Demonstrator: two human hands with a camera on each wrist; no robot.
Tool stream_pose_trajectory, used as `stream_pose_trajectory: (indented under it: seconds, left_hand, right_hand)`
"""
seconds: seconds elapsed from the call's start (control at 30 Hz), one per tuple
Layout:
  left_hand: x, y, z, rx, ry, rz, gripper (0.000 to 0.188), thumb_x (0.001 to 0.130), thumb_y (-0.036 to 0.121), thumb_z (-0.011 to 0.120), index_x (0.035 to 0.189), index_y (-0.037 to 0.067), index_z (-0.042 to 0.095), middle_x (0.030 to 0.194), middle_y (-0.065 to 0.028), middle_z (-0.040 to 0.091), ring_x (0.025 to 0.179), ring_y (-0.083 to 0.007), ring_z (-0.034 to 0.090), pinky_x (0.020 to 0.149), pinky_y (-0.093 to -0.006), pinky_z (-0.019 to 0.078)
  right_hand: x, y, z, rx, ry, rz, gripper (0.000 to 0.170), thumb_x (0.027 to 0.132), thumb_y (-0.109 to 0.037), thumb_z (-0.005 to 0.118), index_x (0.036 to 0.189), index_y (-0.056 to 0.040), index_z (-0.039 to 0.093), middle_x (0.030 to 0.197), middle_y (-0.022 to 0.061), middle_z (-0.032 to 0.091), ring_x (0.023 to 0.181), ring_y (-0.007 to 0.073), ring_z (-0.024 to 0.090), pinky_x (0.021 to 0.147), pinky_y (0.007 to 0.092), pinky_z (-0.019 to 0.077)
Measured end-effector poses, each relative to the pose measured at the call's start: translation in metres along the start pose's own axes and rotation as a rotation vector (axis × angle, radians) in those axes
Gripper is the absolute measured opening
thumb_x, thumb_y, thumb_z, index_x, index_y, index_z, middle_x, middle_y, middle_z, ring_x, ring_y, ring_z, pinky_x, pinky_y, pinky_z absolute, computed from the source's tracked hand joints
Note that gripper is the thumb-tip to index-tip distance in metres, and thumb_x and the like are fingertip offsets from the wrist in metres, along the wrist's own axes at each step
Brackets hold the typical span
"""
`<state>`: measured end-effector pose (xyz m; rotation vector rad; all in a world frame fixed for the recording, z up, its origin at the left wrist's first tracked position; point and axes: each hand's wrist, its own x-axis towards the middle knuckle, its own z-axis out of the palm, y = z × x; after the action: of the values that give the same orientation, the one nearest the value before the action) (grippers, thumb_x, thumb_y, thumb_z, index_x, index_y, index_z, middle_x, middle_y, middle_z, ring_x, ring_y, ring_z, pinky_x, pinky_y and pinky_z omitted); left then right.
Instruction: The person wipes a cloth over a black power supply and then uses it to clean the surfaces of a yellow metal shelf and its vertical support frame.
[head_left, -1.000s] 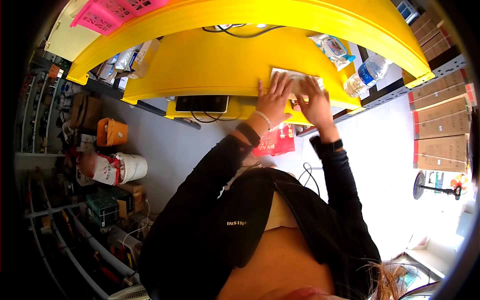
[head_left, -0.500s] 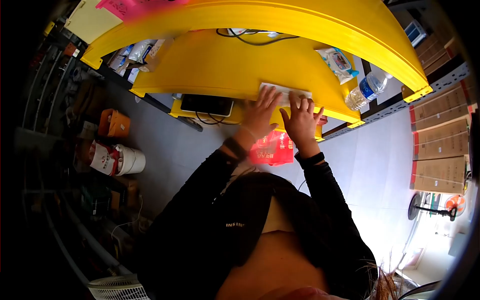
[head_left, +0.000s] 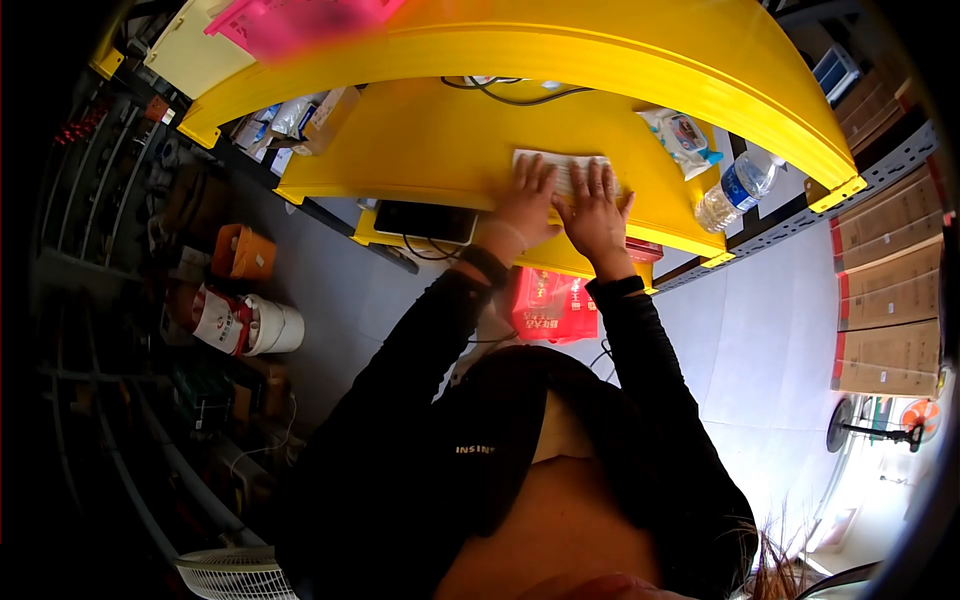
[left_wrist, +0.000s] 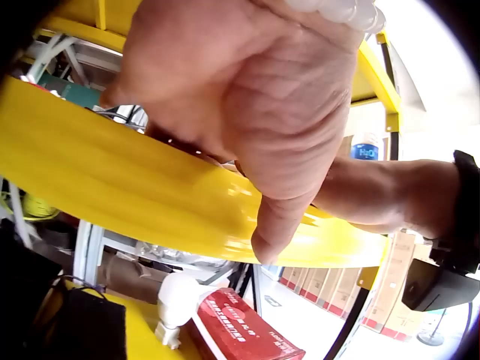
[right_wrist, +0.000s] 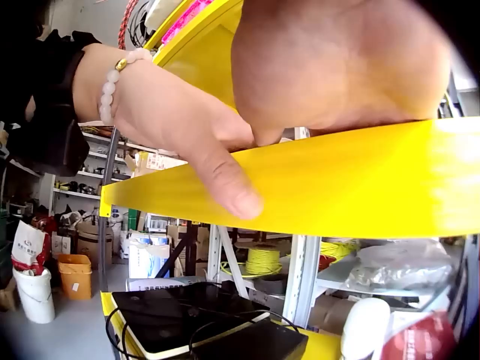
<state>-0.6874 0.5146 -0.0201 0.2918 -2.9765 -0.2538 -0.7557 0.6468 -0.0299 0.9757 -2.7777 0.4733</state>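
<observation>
A white sheet or cloth (head_left: 562,170) lies flat near the front edge of the yellow shelf (head_left: 400,150). Both hands rest on it side by side in the head view. The left hand (head_left: 524,208), slightly blurred, has its fingers extended over the sheet's left part; its thumb hangs over the shelf's front lip in the left wrist view. On the right part, the right hand (head_left: 597,215) lies palm down with fingers straight and spread. In both wrist views the palms hide the sheet.
A wipes packet (head_left: 682,142) and a water bottle (head_left: 738,190) stand at the shelf's right. Cables (head_left: 520,100) lie at the back, a carton (head_left: 328,120) at the left. Below are a black device (head_left: 425,222), a red box (left_wrist: 240,326) and a white bulb (left_wrist: 177,300).
Both hands and the sheet have moved left along the shelf since a second ago. The camera view has also shifted a little. The hands stay on the sheet.
</observation>
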Motion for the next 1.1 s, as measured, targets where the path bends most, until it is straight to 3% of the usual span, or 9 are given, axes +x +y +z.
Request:
stream_pose_trajectory:
  seconds: [0.13,0.17,0.2,0.5,0.7,0.87,1.1]
  left_hand:
    - [0.000,0.034,0.008,0.019,0.017,0.090,0.099,0.066,0.045,0.078,0.148,0.013,0.031,0.158,-0.0109,0.021,0.147,-0.0342,0.014,0.103,-0.0761,0.0163]
    - [-0.003,0.040,0.010,0.023,0.023,0.119,0.101,0.066,0.045,0.079,0.148,0.012,0.031,0.158,-0.0108,0.021,0.146,-0.0351,0.015,0.103,-0.0753,0.0165]
    - [-0.005,0.042,0.014,-0.007,0.034,0.159,0.101,0.066,0.045,0.079,0.149,0.014,0.030,0.159,-0.0101,0.020,0.147,-0.0330,0.013,0.098,-0.0803,0.0143]
    - [-0.027,0.043,0.014,-0.075,0.044,0.284,0.098,0.070,0.044,0.075,0.151,0.018,0.027,0.159,-0.0061,0.019,0.148,-0.0281,0.012,0.103,-0.0754,0.0146]
    - [-0.059,0.009,-0.003,-0.035,0.065,0.207,0.090,0.074,0.041,0.072,0.150,0.019,0.029,0.158,-0.0035,0.022,0.148,-0.0253,0.015,0.103,-0.0753,0.0153]
    - [-0.064,-0.031,-0.021,0.034,0.038,-0.032,0.089,0.075,0.045,0.072,0.149,0.023,0.029,0.158,-0.0015,0.023,0.146,-0.0238,0.019,0.103,-0.0739,0.0192]
    - [-0.041,-0.041,-0.024,-0.057,0.068,-0.090,0.082,0.077,0.041,0.070,0.147,0.018,0.034,0.157,-0.0049,0.025,0.147,-0.0268,0.018,0.102,-0.0752,0.0160]
  right_hand:
    - [-0.026,0.027,-0.004,-0.003,0.064,0.098,0.079,0.092,-0.058,0.047,0.149,-0.0050,0.030,0.158,0.0125,0.024,0.147,0.0306,0.017,0.111,0.0668,0.0100]
    - [-0.035,0.032,-0.006,-0.017,0.066,0.103,0.079,0.092,-0.057,0.047,0.149,-0.0048,0.030,0.158,0.0123,0.024,0.147,0.0306,0.017,0.111,0.0665,0.0101]
    - [-0.044,0.037,-0.008,-0.031,0.070,0.112,0.079,0.092,-0.057,0.048,0.149,-0.0047,0.030,0.158,0.0121,0.024,0.147,0.0305,0.016,0.111,0.0662,0.0102]
    - [-0.093,0.021,-0.032,-0.096,-0.022,0.153,0.084,0.089,-0.050,0.057,0.152,-0.0082,0.022,0.160,0.0095,0.020,0.148,0.0278,0.014,0.113,0.0625,0.0115]
    - [-0.068,-0.010,-0.024,-0.061,-0.097,0.023,0.082,0.088,-0.053,0.055,0.151,-0.0071,0.027,0.159,0.0092,0.020,0.148,0.0281,0.013,0.110,0.0671,0.0105]
    - [-0.035,-0.034,0.003,0.006,-0.058,-0.121,0.079,0.088,-0.049,0.058,0.148,-0.0052,0.031,0.157,0.0103,0.024,0.147,0.0288,0.018,0.110,0.0665,0.0153]
    - [-0.011,-0.040,0.011,0.085,-0.028,-0.175,0.077,0.085,-0.042,0.063,0.143,0.0000,0.034,0.156,0.0147,0.024,0.147,0.0307,0.017,0.109,0.0681,0.0146]
